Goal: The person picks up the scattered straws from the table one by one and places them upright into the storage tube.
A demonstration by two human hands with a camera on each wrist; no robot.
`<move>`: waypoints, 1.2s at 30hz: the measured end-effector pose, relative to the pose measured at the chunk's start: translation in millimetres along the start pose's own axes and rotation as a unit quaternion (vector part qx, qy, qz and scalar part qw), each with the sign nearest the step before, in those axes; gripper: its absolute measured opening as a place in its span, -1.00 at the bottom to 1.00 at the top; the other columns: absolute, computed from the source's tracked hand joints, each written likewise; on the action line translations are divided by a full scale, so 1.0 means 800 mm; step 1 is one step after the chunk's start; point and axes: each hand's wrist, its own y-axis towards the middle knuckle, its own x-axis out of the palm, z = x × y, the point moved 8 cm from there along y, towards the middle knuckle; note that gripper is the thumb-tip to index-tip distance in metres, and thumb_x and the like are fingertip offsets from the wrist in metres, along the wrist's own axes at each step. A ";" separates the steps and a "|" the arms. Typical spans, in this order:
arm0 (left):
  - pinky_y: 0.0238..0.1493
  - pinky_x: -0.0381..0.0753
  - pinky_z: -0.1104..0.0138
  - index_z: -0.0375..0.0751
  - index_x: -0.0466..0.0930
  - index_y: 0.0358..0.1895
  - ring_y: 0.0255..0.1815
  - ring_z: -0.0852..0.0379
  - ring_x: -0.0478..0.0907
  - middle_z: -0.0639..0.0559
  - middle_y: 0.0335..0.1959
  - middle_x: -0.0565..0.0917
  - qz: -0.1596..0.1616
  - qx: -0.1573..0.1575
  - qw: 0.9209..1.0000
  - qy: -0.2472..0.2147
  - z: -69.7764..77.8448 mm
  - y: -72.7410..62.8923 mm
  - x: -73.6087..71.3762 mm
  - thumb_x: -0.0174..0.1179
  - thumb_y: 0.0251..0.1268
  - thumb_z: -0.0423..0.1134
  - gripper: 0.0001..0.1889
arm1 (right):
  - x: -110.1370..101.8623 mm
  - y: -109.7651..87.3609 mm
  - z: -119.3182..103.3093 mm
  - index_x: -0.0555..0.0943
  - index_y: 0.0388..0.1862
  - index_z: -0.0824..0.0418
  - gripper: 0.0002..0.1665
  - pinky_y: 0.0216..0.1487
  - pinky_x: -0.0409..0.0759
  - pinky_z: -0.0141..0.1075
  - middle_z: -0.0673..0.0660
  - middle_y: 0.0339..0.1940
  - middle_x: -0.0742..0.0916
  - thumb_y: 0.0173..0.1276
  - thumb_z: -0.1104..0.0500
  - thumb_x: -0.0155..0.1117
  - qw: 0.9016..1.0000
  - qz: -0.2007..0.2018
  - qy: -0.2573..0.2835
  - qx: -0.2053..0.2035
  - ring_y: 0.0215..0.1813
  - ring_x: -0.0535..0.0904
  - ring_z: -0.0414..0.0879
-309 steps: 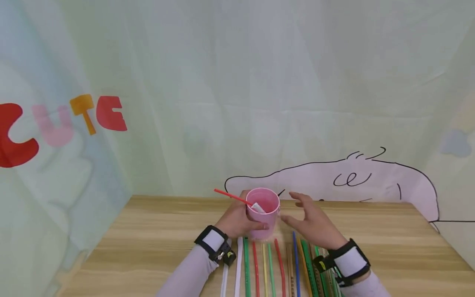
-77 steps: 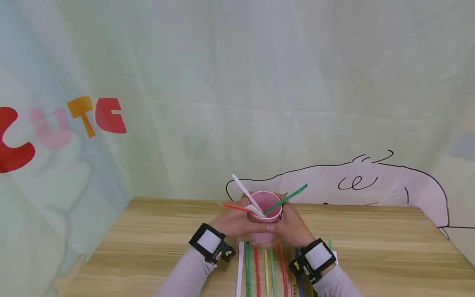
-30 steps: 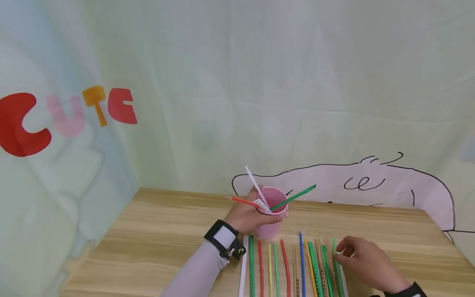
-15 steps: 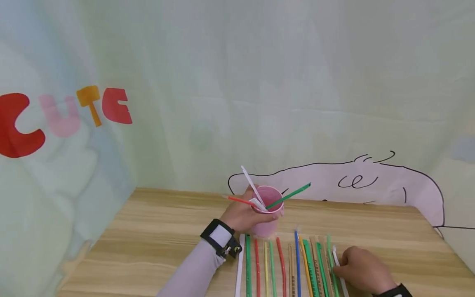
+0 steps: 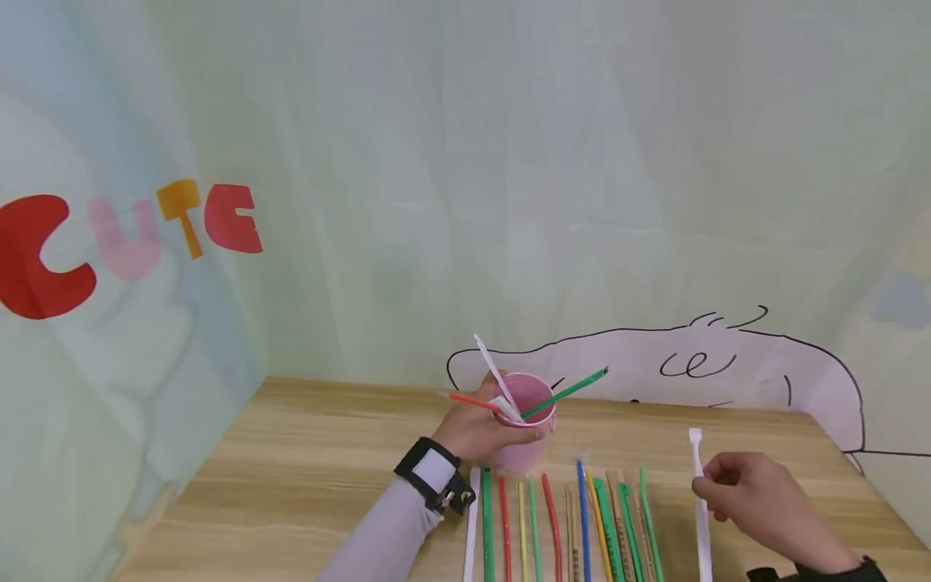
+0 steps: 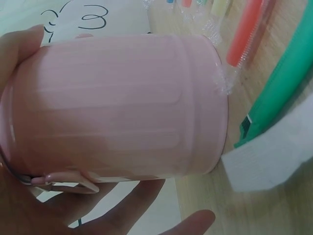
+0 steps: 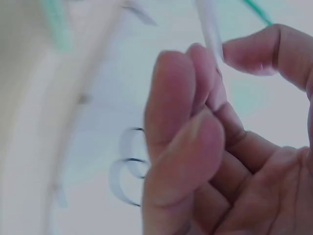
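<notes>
My left hand (image 5: 473, 430) grips a small pink bucket (image 5: 518, 457) from its left side, the thumb across its front. In the left wrist view the bucket's ribbed wall (image 6: 112, 103) and handle hinge show close up. A red straw (image 5: 473, 401), a white straw (image 5: 494, 372) and a green straw (image 5: 567, 393) lean out over the rim. At the right, my right hand (image 5: 764, 493) pinches a white paper-wrapped straw (image 5: 701, 517) between thumb and fingers, off to the right of the row. The right wrist view is blurred but shows the straw (image 7: 209, 29) at the fingertips.
Several straws lie side by side in front of the bucket, among them a white one (image 5: 471, 525), a green one (image 5: 488, 525), a blue one (image 5: 584, 517) and a brown-wrapped one (image 5: 620, 509). A printed cloth (image 5: 436, 202) hangs behind the wooden table (image 5: 305, 453).
White and green straws have joined the red one in the bucket since the oldest frame. My right hand has taken the row's rightmost white straw and moved it right; the left hand keeps hold of the bucket.
</notes>
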 end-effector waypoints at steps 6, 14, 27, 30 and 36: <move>0.06 0.72 -0.06 0.13 0.37 0.42 0.24 -0.05 0.55 0.05 0.26 0.62 0.003 -0.014 1.000 -0.013 0.000 0.003 0.001 0.60 -0.02 0.14 -0.11 | -0.056 -0.016 -0.051 0.59 -0.01 0.41 -0.69 -0.42 0.66 -0.31 0.05 -0.38 0.77 0.56 0.13 0.22 0.994 0.060 0.077 -0.042 -0.42 0.67 -0.21; 0.06 0.71 -0.05 0.15 0.41 0.39 0.21 -0.04 0.58 0.06 0.23 0.65 0.003 -0.011 1.000 -0.023 0.002 0.002 -0.001 0.61 -0.03 0.16 -0.14 | -0.083 -0.013 -0.123 0.57 0.05 0.36 -0.69 -0.43 0.67 -0.38 0.01 -0.33 0.81 0.58 0.11 0.22 0.957 0.209 0.158 -0.123 -0.47 0.72 -0.19; 0.10 0.70 0.02 0.11 0.35 0.40 0.19 0.02 0.59 0.07 0.24 0.62 -0.011 0.006 1.000 -0.023 0.006 0.001 0.004 0.60 0.02 0.07 -0.14 | -0.027 0.015 -0.165 0.66 -0.10 0.27 -0.83 -0.50 0.59 -0.48 0.28 -0.21 0.85 0.50 0.16 0.32 0.916 0.321 0.194 -0.146 -0.54 0.72 -0.24; 0.12 0.70 0.01 0.13 0.35 0.40 0.22 0.03 0.58 0.09 0.25 0.62 -0.011 0.005 1.000 -0.014 0.007 0.001 0.003 0.60 0.02 0.10 -0.14 | -0.008 0.029 -0.164 0.66 -0.08 0.25 -0.83 -0.49 0.59 -0.45 0.28 -0.20 0.85 0.50 0.15 0.32 0.922 0.298 0.202 -0.143 -0.49 0.75 -0.21; 0.15 0.69 0.02 0.16 0.35 0.40 0.23 0.05 0.58 0.12 0.25 0.62 -0.006 0.000 1.000 -0.002 0.007 0.001 0.002 0.60 0.01 0.13 -0.13 | 0.027 0.053 -0.165 0.69 -0.09 0.23 -0.83 -0.42 0.59 -0.42 0.23 -0.21 0.85 0.50 0.13 0.34 0.935 0.258 0.198 -0.142 -0.38 0.79 -0.12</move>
